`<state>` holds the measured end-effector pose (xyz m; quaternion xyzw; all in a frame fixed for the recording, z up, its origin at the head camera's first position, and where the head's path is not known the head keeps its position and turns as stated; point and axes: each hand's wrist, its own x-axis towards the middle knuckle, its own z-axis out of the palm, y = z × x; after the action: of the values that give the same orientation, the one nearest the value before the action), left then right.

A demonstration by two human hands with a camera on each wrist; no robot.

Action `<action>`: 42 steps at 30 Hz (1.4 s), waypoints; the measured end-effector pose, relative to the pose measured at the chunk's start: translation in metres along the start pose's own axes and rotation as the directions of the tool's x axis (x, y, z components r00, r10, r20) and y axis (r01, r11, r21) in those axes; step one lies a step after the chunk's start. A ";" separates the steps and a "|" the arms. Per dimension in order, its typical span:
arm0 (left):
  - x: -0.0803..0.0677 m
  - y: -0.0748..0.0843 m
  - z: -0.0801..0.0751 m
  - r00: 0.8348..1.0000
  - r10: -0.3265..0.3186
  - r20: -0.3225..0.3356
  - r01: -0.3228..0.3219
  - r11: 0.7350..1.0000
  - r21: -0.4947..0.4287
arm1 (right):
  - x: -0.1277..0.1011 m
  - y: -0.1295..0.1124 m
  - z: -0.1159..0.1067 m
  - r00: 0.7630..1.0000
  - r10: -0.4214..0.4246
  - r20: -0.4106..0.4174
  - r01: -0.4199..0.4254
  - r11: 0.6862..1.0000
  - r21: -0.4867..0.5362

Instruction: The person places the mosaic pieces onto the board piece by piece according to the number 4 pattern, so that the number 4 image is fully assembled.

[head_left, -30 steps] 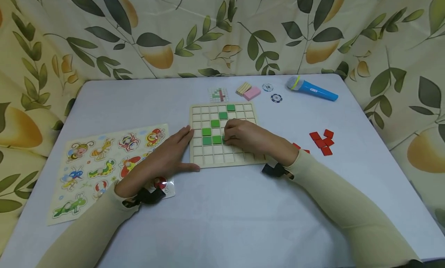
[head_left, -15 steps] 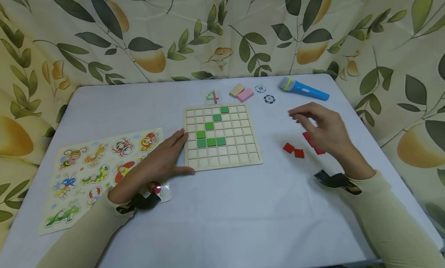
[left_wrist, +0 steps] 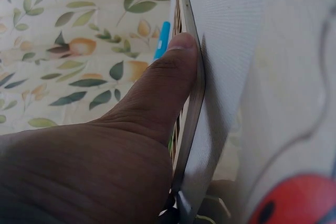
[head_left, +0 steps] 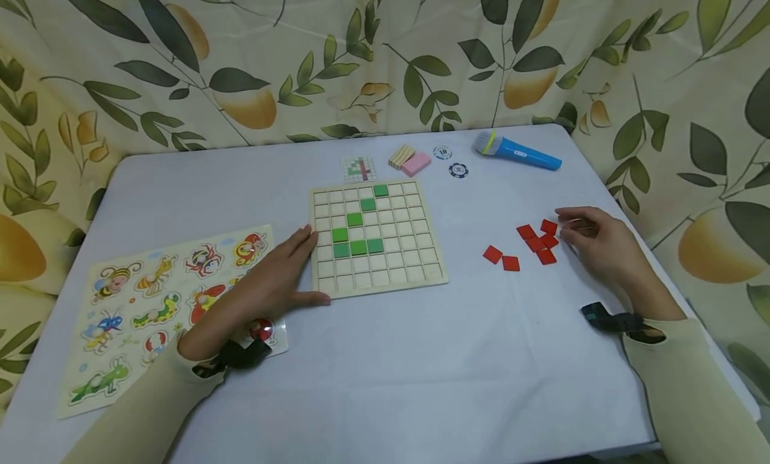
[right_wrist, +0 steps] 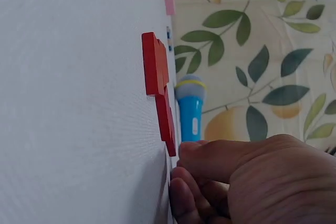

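Note:
A wooden grid board (head_left: 385, 285) lies mid-table with several green tiles (head_left: 357, 247) set in a stepped line. My left hand (head_left: 283, 270) lies flat against its left edge; the thumb (left_wrist: 168, 87) presses along the board's rim (left_wrist: 191, 108). To the right lies a cluster of red square tiles (head_left: 537, 242), with two more (head_left: 501, 258) a little apart. My right hand (head_left: 565, 226) rests on the table just right of the cluster, fingers loosely curled. In the right wrist view its fingertips (right_wrist: 181, 182) sit at the edge of the nearest red tile (right_wrist: 165, 124); no tile is lifted.
An insect peg puzzle (head_left: 156, 303) lies at the left under my left wrist. Behind the board are a small pattern card (head_left: 358, 168), wooden sticks (head_left: 401, 156), a pink block (head_left: 416, 163), two chips (head_left: 458, 170) and a blue toy microphone (head_left: 517, 151). Leaf-print cloth surrounds the table.
My right hand left the board, swung right over the red tiles and came down beside them. The left hand stayed at the board's edge.

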<state>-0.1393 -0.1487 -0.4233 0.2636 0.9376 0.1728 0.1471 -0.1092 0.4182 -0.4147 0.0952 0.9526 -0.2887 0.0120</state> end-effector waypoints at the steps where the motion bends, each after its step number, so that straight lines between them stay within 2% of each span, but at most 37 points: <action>1: 0.000 0.000 0.000 1.000 -0.003 0.000 0.003 1.000 0.003 | 0.002 0.002 0.001 1.000 -0.007 0.023 0.007 1.000 -0.020; 4: 0.000 -0.001 -0.001 1.000 -0.002 -0.003 0.002 1.000 0.011 | 0.003 0.006 0.004 0.997 -0.048 0.067 0.052 0.997 -0.063; 11: 0.001 -0.003 0.002 1.000 0.010 -0.017 -0.010 1.000 -0.001 | 0.005 0.006 0.007 0.991 -0.104 0.088 0.113 0.988 -0.106; 23: -0.001 0.000 0.002 1.000 -0.002 -0.010 0.002 1.000 0.008 | 0.006 0.009 0.015 0.999 -0.052 -0.011 0.051 0.995 -0.082; 30: -0.001 0.000 0.002 1.000 0.004 -0.017 -0.004 1.000 -0.012 | 0.006 0.003 0.010 0.998 -0.062 0.019 0.063 0.993 -0.100; 34: 0.000 0.001 0.003 1.000 0.003 -0.015 -0.003 1.000 -0.024 | 0.004 -0.009 0.004 0.995 -0.100 0.022 0.102 0.988 -0.119; 37: 0.000 0.001 0.003 1.000 -0.002 -0.018 0.002 1.000 -0.013 | 0.002 -0.026 0.003 0.988 -0.155 0.012 0.156 0.980 -0.126; 42: -0.001 0.000 0.002 1.000 0.001 -0.026 -0.001 1.000 0.001 | 0.004 -0.067 0.002 0.959 -0.275 0.066 0.282 0.949 -0.140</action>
<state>-0.1379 -0.1490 -0.4253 0.2620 0.9393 0.1758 0.1348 -0.1258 0.3631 -0.3804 -0.0478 0.9748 -0.2180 -0.0001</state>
